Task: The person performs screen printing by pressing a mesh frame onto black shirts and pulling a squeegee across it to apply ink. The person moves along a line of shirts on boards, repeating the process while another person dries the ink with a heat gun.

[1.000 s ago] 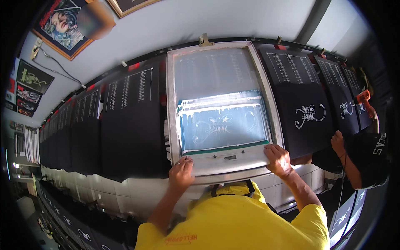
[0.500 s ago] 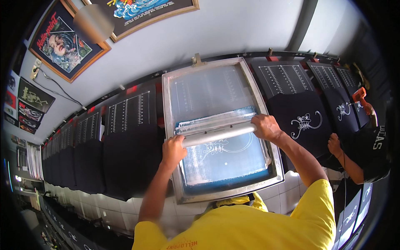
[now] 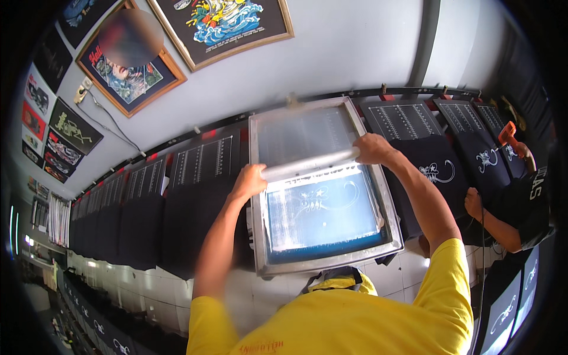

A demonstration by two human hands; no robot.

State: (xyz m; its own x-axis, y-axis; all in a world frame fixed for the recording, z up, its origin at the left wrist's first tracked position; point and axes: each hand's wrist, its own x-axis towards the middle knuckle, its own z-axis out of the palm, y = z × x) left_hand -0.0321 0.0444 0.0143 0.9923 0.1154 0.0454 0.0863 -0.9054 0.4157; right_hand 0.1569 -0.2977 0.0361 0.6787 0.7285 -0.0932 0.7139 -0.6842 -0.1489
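Note:
A metal-framed printing screen (image 3: 258, 195) with a blue mesh and a white scorpion stencil lies over a black shirt on the long printing table. A long squeegee (image 3: 310, 164) spans the screen about a third of the way down from its far edge. My left hand (image 3: 249, 181) grips its left end and my right hand (image 3: 374, 148) grips its right end. White ink smears the mesh (image 3: 322, 213) below the squeegee.
Black shirts (image 3: 201, 189) lie in a row along the table to both sides; those on the right carry a white scorpion print (image 3: 438, 171). Another person (image 3: 520, 201) in black stands at the right holding an orange tool (image 3: 507, 132). Framed pictures (image 3: 133, 65) hang on the wall.
My hands left the screen's near edge, took hold of the squeegee and moved it toward the far end of the screen. The view tilted upward, showing more wall.

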